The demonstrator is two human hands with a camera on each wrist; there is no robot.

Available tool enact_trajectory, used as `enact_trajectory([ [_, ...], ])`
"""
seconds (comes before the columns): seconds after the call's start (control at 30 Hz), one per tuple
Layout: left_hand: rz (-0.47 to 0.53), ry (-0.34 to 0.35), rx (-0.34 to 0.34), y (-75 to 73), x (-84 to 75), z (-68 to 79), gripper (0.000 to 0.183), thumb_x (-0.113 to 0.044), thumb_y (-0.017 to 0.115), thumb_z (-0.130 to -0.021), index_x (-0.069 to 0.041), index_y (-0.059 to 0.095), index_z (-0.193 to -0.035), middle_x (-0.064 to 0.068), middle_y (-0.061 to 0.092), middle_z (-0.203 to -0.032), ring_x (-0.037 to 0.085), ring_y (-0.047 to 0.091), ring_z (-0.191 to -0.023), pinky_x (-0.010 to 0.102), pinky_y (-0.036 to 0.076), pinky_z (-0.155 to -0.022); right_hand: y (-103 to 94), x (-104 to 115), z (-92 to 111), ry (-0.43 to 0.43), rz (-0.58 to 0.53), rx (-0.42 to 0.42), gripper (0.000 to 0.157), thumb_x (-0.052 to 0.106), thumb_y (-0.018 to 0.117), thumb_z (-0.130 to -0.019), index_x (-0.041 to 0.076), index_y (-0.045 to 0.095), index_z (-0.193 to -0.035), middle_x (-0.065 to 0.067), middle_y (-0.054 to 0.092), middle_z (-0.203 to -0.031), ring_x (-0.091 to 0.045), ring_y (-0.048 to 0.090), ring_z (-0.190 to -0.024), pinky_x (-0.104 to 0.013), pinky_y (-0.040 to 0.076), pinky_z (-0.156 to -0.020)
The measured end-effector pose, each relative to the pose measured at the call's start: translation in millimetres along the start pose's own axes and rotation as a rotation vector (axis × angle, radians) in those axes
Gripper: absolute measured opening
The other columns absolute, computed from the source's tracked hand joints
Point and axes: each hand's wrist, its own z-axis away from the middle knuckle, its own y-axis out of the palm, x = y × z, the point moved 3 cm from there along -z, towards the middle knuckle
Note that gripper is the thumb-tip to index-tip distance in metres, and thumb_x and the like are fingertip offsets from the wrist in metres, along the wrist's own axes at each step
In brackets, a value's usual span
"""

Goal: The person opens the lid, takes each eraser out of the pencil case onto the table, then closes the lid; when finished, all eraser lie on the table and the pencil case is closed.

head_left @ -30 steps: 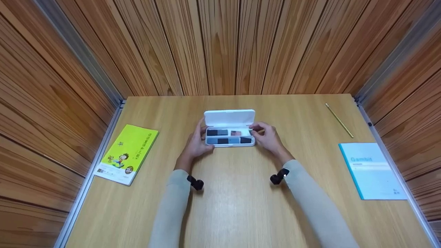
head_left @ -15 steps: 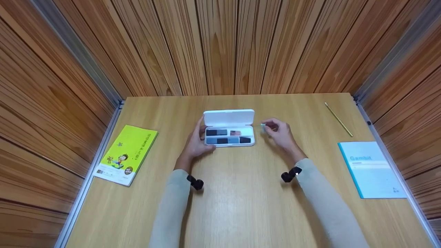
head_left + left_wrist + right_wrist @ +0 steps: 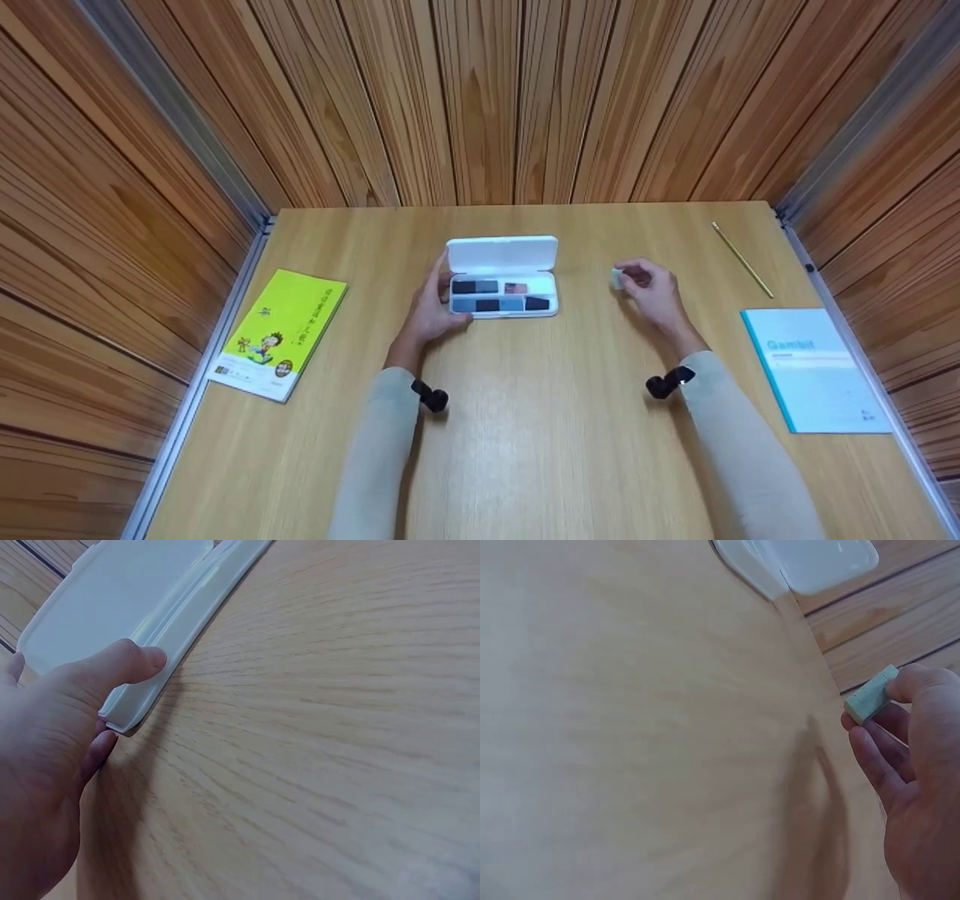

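A white pencil case [image 3: 504, 314] lies on the table with its lid [image 3: 502, 256] raised. Dark and blue blocks and a small pinkish piece [image 3: 515, 288] show in its tray. My left hand [image 3: 433, 306] grips the case's left end; in the left wrist view the thumb [image 3: 139, 664] lies over the front rim, while the other fingers are partly hidden. Off to the right of the case, my right hand [image 3: 654, 292] pinches a small pale green eraser [image 3: 871, 694] between thumb and fingers, held above the table.
A yellow-green book [image 3: 281, 334] lies at the left of the table. On the right are a light blue notebook [image 3: 817, 375] and, behind it, a gold pencil [image 3: 742, 260]. Wooden panel walls [image 3: 495, 105] rise behind the table and at both sides.
My right hand has moved right, from the case's right end, with the eraser between its fingers. My left hand and the case have stayed in place.
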Motion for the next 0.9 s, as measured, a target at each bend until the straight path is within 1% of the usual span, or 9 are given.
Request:
enact_trajectory([
  [0.07, 0.003, 0.011, 0.003, 0.2, -0.4, 0.1, 0.134, -0.007, 0.098, -0.082, -0.04, 0.013, -0.181, 0.011, 0.061, -0.163, 0.032, 0.056, -0.155, 0.06, 0.043, -0.134, -7.2, -4, 1, 0.004, 0.008, -0.038, 0.028, -0.001, 0.063, -0.111, -0.013, 0.071, -0.134, -0.039, 0.072, -0.128, 0.0, 0.063, -0.095, -0.005, 0.05, -0.081],
  [0.17, 0.006, 0.025, 0.006, 0.2, -1.1, 0.3, 0.134, -0.006, 0.097, -0.082, -0.037, 0.013, -0.182, 0.012, 0.062, -0.163, 0.032, 0.056, -0.156, 0.06, 0.044, -0.134, -18.4, -9, 3, 0.008, 0.011, -0.076, 0.027, -0.001, 0.064, -0.11, -0.014, 0.072, -0.133, -0.039, 0.073, -0.126, 0.002, 0.064, -0.093, -0.004, 0.051, -0.08],
  [0.27, -0.006, 0.021, 0.003, 0.5, -1.0, 0.8, 0.134, -0.009, 0.097, -0.082, -0.039, 0.012, -0.181, 0.01, 0.06, -0.165, 0.031, 0.055, -0.158, 0.061, 0.042, -0.135, -27.8, -14, 5, 0.02, 0.015, -0.082, 0.027, 0.003, 0.066, -0.11, -0.01, 0.074, -0.133, -0.031, 0.075, -0.124, 0.004, 0.063, -0.092, -0.006, 0.053, -0.08],
  [0.4, -0.015, 0.014, -0.003, 1.8, -0.6, 1.9, 0.135, -0.013, 0.098, -0.081, -0.041, 0.011, -0.181, 0.007, 0.058, -0.168, 0.029, 0.052, -0.16, 0.063, 0.035, -0.138, -36.5, -22, 8, 0.036, 0.036, -0.074, 0.027, 0.007, 0.067, -0.111, -0.005, 0.075, -0.134, -0.023, 0.075, -0.121, 0.003, 0.063, -0.093, -0.007, 0.054, -0.081],
  [0.5, -0.016, 0.01, -0.009, 3.0, -0.2, 2.2, 0.137, -0.015, 0.099, -0.08, -0.042, 0.01, -0.181, 0.006, 0.058, -0.168, 0.028, 0.052, -0.16, 0.064, 0.033, -0.139, -38.9, -29, 10, 0.027, 0.067, -0.074, 0.026, 0.008, 0.068, -0.111, -0.005, 0.076, -0.133, -0.026, 0.076, -0.122, 0.005, 0.063, -0.093, -0.007, 0.052, -0.082],
  [0.63, -0.014, 0.006, -0.016, 4.6, 0.7, 1.7, 0.136, -0.016, 0.1, -0.082, -0.042, 0.01, -0.181, 0.006, 0.058, -0.167, 0.029, 0.053, -0.157, 0.063, 0.035, -0.138, -38.5, -36, 12, 0.037, 0.112, -0.068, 0.028, 0.008, 0.069, -0.111, -0.004, 0.077, -0.135, -0.03, 0.076, -0.128, 0.006, 0.061, -0.095, -0.005, 0.049, -0.083],
  [0.7, -0.017, 0.002, -0.018, 5.2, 1.3, 1.4, 0.137, -0.016, 0.1, -0.082, -0.043, 0.01, -0.181, 0.006, 0.059, -0.166, 0.028, 0.053, -0.156, 0.062, 0.036, -0.138, -38.2, -37, 12, 0.053, 0.126, -0.06, 0.03, 0.007, 0.069, -0.111, -0.003, 0.075, -0.138, -0.03, 0.075, -0.13, 0.005, 0.06, -0.097, -0.004, 0.048, -0.083],
  [0.8, -0.018, -0.005, -0.021, 5.3, 1.2, 1.3, 0.137, -0.016, 0.1, -0.082, -0.045, 0.01, -0.181, 0.005, 0.059, -0.165, 0.028, 0.053, -0.156, 0.062, 0.036, -0.138, -37.7, -38, 12, 0.055, 0.123, -0.053, 0.034, 0.005, 0.07, -0.109, -0.002, 0.073, -0.142, -0.032, 0.075, -0.132, 0.005, 0.06, -0.099, -0.003, 0.048, -0.085],
  [0.9, -0.013, 0.001, -0.021, 5.2, 0.4, 1.1, 0.136, -0.015, 0.099, -0.082, -0.045, 0.011, -0.181, 0.006, 0.059, -0.165, 0.029, 0.053, -0.156, 0.064, 0.036, -0.138, -37.6, -38, 11, 0.04, 0.119, -0.056, 0.036, 0.002, 0.073, -0.107, -0.003, 0.073, -0.143, -0.033, 0.075, -0.132, 0.008, 0.06, -0.097, -0.001, 0.048, -0.085],
])
